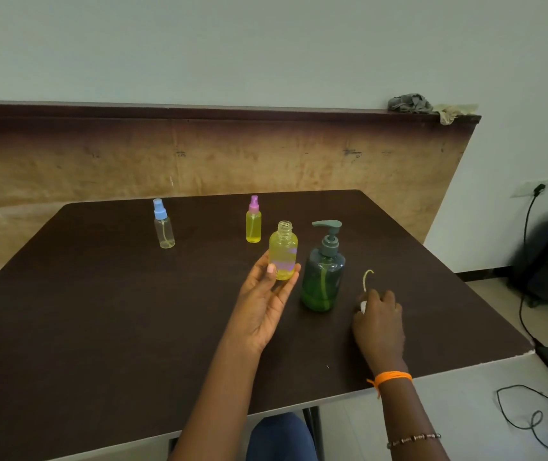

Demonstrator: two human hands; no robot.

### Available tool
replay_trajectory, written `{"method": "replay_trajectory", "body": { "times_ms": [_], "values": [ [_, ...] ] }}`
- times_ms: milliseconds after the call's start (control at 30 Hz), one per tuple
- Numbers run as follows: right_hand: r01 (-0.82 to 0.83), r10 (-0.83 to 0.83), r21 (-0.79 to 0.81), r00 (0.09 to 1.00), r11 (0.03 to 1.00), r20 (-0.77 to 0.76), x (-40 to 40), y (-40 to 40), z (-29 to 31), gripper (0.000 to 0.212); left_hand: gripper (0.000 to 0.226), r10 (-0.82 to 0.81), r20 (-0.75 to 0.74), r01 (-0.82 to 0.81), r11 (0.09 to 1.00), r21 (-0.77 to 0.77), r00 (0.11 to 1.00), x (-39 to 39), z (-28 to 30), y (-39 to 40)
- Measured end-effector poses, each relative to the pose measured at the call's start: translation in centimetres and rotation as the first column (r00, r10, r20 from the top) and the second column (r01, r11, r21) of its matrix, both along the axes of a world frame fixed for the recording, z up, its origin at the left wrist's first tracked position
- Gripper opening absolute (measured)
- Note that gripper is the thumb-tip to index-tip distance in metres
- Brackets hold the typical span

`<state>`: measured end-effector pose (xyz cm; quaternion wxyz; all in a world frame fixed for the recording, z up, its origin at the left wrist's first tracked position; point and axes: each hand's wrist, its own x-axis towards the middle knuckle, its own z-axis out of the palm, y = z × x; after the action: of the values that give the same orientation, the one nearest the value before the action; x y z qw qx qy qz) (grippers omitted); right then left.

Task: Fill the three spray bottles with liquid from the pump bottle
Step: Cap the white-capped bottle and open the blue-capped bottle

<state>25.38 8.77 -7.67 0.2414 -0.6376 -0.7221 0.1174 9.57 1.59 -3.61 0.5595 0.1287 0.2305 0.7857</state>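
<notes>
Pink-cap bottle point(253, 224) full, capped. Open bottle point(283, 251) full, left hand point(267, 294) fingers curled round it; right hand point(379, 319) fingers pinching its sprayer head point(364, 304). Blue-cap bottle point(163, 227) near-empty

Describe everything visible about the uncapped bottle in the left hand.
The uncapped bottle is small, round and of clear plastic, with a bare threaded neck and no sprayer on it. Yellow liquid fills it to about the shoulder. It is upright, held above the table just left of the green pump bottle. The left hand holds its lower part, thumb in front and fingers behind. Nothing else touches it.
</notes>
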Motion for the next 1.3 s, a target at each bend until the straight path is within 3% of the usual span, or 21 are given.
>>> {"method": "replay_trajectory", "body": {
  "times_ms": [167, 300, 400, 567, 633, 800, 933, 1167, 1300],
  "values": [
    [-0.014, 0.045, 0.143, 0.974, 0.99, -0.22, 0.0, 0.5, 1.4, 0.031, 0.034, -0.016, -0.003, 0.016, 1.0, 0.017, 1.0, 0.0, 0.3, -0.1],
    [-0.004, 0.136, 0.267, 0.866, 0.964, -0.481, -0.2, 0.6, 4.4, 0.026, 0.033, -0.016, -0.035, 0.016, 1.0, -0.016, 0.999, -0.2, 0.4, -0.2],
    [0.011, 0.23, 0.351, 0.736, 0.936, -0.637, -0.6, 0.8, 7.0, 0.02, 0.034, -0.028, -0.056, 0.025, 0.999, -0.043, 0.998, -0.3, 0.8, -0.3],
    [-0.062, 0.34, 0.341, 0.358, 0.938, -0.87, -2.1, 0.8, 12.0, 0.028, 0.035, -0.011, -0.065, 0.008, 0.999, -0.038, 0.998, -0.6, 1.5, -0.8],
    [-0.135, 0.401, 0.378, 0.313, 0.916, -0.861, -2.8, 0.7, 13.5, 0.028, 0.036, 0.013, -0.062, -0.017, 0.998, -0.053, 0.998, -0.9, 1.6, -1.0],
    [-0.269, 0.524, 0.449, 0.418, 0.852, -0.743, -4.5, 1.2, 15.2, 0.014, 0.031, 0.081, -0.033, -0.084, 0.993, -0.079, 0.996, -1.9, 1.7, -1.6],
    [-0.313, 0.55, 0.452, 0.436, 0.835, -0.712, -5.6, 1.8, 15.6, 0.013, 0.022, 0.101, -0.023, -0.103, 0.99, -0.095, 0.995, -2.8, 1.7, -2.0],
    [-0.443, 0.651, 0.477, 0.5, 0.759, -0.571, -6.8, 2.9, 15.5, 0.011, 0.03, 0.102, -0.011, -0.103, 0.99, -0.093, 0.995, -3.4, 1.7, -2.2],
    [-0.677, 0.767, 0.366, 0.523, 0.639, -0.372, -7.4, 3.5, 16.1, 0.011, 0.033, 0.105, -0.001, -0.104, 0.99, -0.094, 0.995, -3.6, 1.7, -2.4]
  ]
}}
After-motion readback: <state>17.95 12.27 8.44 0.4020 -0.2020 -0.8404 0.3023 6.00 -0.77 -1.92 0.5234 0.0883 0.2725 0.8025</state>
